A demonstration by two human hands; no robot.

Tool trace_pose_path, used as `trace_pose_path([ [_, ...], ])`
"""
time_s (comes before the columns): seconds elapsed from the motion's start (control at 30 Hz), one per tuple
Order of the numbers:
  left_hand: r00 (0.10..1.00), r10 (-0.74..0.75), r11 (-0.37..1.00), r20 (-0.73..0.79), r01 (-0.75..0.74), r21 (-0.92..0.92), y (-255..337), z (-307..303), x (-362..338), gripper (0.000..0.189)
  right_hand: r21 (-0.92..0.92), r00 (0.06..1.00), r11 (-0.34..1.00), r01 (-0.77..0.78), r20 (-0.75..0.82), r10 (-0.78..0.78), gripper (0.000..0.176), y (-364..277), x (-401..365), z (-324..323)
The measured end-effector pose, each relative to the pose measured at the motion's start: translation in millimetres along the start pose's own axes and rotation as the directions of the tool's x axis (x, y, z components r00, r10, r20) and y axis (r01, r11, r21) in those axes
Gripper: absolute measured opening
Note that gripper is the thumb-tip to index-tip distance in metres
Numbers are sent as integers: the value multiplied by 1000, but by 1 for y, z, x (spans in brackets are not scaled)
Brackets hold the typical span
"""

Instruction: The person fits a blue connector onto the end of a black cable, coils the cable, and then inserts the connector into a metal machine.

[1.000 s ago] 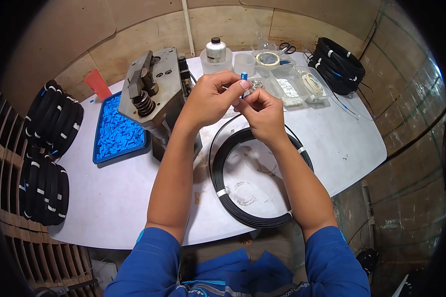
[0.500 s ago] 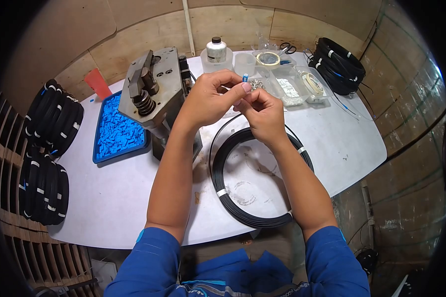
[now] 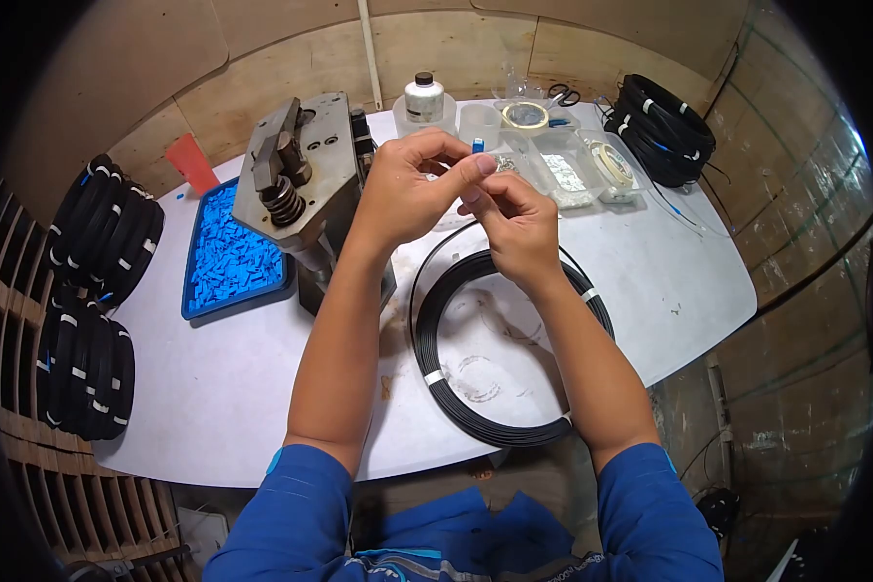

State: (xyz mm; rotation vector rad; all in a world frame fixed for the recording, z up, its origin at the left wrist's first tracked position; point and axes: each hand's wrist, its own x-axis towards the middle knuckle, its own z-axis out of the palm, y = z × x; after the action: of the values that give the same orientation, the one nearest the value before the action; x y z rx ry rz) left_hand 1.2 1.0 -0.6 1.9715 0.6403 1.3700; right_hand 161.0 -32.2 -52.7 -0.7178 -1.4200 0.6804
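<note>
A small blue connector [image 3: 478, 145] with a pale tip stands upright between the thumb and finger of my left hand [image 3: 409, 186], which is closed on it. Just below and to the right, my right hand [image 3: 520, 231] is closed in a pinch close against the left fingertips. What lies between its fingers is hidden. Under both hands a coil of black cable [image 3: 439, 393] lies on the white table [image 3: 233, 398], bound with white bands. A loose turn of it arcs up behind my right wrist.
A metal press [image 3: 328, 160] stands left of my hands, beside a tray of blue pieces [image 3: 231, 257] and a red cup [image 3: 192, 165]. Behind are a white bottle [image 3: 424, 99], clear containers [image 3: 601, 189], tape [image 3: 525, 115] and scissors [image 3: 563, 95]. Bundled cables [image 3: 658, 131] sit at the right.
The blue connector has shifted slightly upward between my left fingers and turned a little. Both hands keep nearly the same place.
</note>
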Motion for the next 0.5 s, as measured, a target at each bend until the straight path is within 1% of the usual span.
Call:
trace_pose_path([
  [0.07, 998, -24, 998, -57, 21, -53, 3, 3, 0, 17, -10, 1000, 1000, -16, 9, 16, 12, -2, -1, 0],
  [0.2, 999, -5, 1000, -49, 3, -29, -1, 0, 0, 17, 5, 1000, 1000, -26, 14, 26, 14, -1, -1, 0],
  [0.27, 999, -25, 1000, -37, 25, -3, 0, -1, 0, 27, -18, 999, 999, -31, 36, 31, 14, -1, -1, 0],
  [0.3, 999, -25, 1000, -38, 25, -4, 0, -1, 0, 27, -19, 999, 999, -31, 37, 31, 14, -1, -1, -1],
  [0.37, 996, 2, 1000, -94, -1, 20, -1, 0, 1, 27, -15, 998, 999, -36, 47, 37, 14, 0, -1, -1],
  [0.5, 998, -24, 1000, -61, 24, 1, 2, 1, 0, 27, -33, 998, 998, -53, 44, 54, 14, 0, 0, -3],
])
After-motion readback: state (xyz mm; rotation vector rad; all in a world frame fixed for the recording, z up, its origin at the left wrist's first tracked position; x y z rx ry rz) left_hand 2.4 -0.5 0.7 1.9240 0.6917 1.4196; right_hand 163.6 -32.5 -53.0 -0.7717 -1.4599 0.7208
